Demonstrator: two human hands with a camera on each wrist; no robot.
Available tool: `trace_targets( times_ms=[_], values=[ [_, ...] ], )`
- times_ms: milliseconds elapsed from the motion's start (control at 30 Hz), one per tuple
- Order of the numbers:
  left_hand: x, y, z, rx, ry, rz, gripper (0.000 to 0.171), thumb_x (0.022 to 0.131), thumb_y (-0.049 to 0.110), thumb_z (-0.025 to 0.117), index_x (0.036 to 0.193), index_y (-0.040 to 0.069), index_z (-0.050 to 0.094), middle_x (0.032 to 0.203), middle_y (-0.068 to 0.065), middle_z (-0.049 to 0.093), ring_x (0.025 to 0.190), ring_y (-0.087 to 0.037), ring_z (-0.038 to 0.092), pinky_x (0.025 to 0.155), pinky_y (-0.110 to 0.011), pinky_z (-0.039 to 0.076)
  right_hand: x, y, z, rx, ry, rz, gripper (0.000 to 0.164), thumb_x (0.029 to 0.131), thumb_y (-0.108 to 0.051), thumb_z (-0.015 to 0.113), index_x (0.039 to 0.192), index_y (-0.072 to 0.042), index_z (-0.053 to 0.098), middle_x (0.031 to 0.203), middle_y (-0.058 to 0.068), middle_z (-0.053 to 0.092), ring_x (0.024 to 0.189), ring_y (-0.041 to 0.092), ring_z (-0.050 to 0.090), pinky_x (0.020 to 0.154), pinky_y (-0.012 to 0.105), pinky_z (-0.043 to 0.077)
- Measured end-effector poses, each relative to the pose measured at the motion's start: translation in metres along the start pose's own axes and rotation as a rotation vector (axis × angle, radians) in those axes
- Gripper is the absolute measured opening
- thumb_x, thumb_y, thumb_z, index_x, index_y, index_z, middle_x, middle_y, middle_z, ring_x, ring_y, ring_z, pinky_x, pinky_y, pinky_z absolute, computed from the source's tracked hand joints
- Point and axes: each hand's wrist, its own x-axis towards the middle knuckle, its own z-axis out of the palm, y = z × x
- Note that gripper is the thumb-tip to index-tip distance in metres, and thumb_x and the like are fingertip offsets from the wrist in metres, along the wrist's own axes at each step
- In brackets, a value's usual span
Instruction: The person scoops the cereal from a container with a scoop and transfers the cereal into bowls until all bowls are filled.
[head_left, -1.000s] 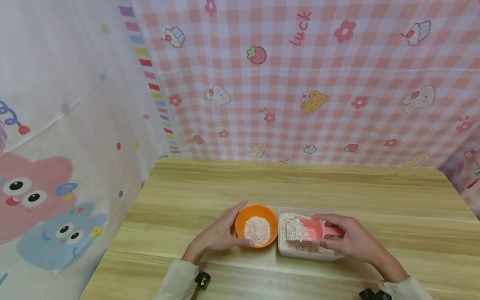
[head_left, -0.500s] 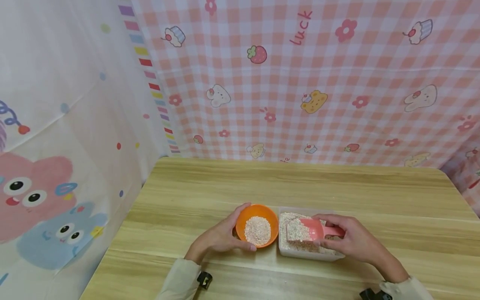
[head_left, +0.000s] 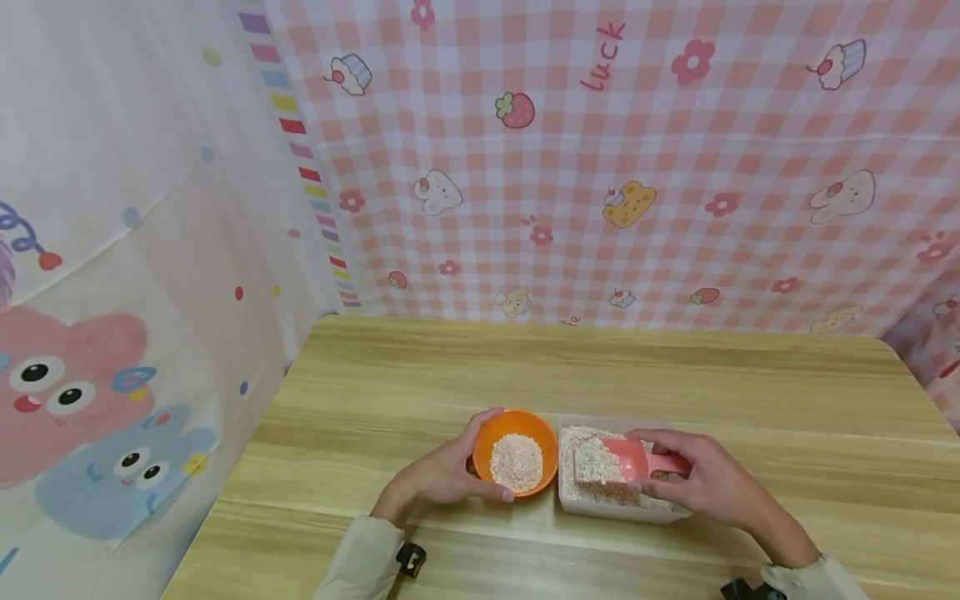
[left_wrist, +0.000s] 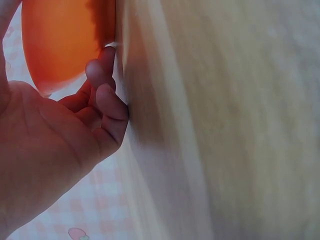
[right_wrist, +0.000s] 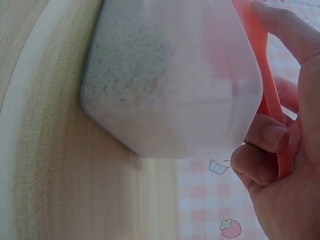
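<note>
An orange bowl (head_left: 517, 422) with a heap of pale oat flakes (head_left: 516, 463) stands on the table. My left hand (head_left: 442, 471) grips its left side, thumb along the near edge, fingers round the far side. From the left wrist, the bowl's outer wall (left_wrist: 60, 40) shows beside the curled fingers. Just right of the bowl is a translucent plastic container (head_left: 622, 508) of flakes. A pink scoop (head_left: 633, 460) loaded with flakes lies over the contents, its handle held by my right hand (head_left: 701, 475). The right wrist view shows fingers curled round that handle (right_wrist: 272, 100).
The wood-grain table (head_left: 420, 358) extends behind and to both sides of the bowl and container. A pink checked cloth (head_left: 570, 167) hangs behind its back edge. A white cartoon-printed cloth (head_left: 187, 275) hangs at the left.
My left hand has shifted slightly to the right around the bowl, its thumb now lower along the near edge. The bowl, scoop and right hand stay put.
</note>
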Motion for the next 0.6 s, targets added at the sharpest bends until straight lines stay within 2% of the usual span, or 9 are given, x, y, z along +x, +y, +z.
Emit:
trace_targets(
  times_ms=[267, 400, 600],
  values=[
    [0.0006, -0.0007, 0.0002, -0.015, 0.003, 0.004, 0.107, 0.075, 0.038, 0.087, 0.155, 0.035, 0.016, 0.157, -0.011, 0.034, 0.142, -0.029, 0.034, 0.116, -0.057, 0.023, -0.0006, -0.0018, 0.0002, 0.014, 0.011, -0.005, 0.047, 0.083, -0.021, 0.082, 0.125, -0.009, 0.066, 0.107, 0.004, 0.069, 0.076, 0.002, 0.057, 0.061, 0.023, 0.051],
    [0.0005, -0.0012, 0.0004, -0.014, 0.004, -0.007, 0.106, 0.075, 0.038, 0.087, 0.154, 0.039, 0.017, 0.157, -0.011, 0.034, 0.142, -0.029, 0.034, 0.116, -0.058, 0.023, -0.0007, -0.0028, 0.0003, 0.003, 0.017, -0.003, 0.047, 0.082, -0.022, 0.082, 0.125, -0.009, 0.066, 0.107, 0.004, 0.069, 0.075, 0.002, 0.057, 0.06, 0.023, 0.051],
    [0.0005, -0.0012, -0.0001, -0.016, 0.003, -0.011, 0.106, 0.075, 0.039, 0.087, 0.154, 0.039, 0.017, 0.157, -0.013, 0.034, 0.142, -0.03, 0.034, 0.116, -0.057, 0.023, -0.0006, -0.0026, -0.0014, -0.01, 0.029, -0.041, 0.047, 0.082, -0.019, 0.082, 0.124, -0.007, 0.066, 0.103, 0.002, 0.07, 0.07, 0.0, 0.055, 0.057, 0.023, 0.049]
  ],
)
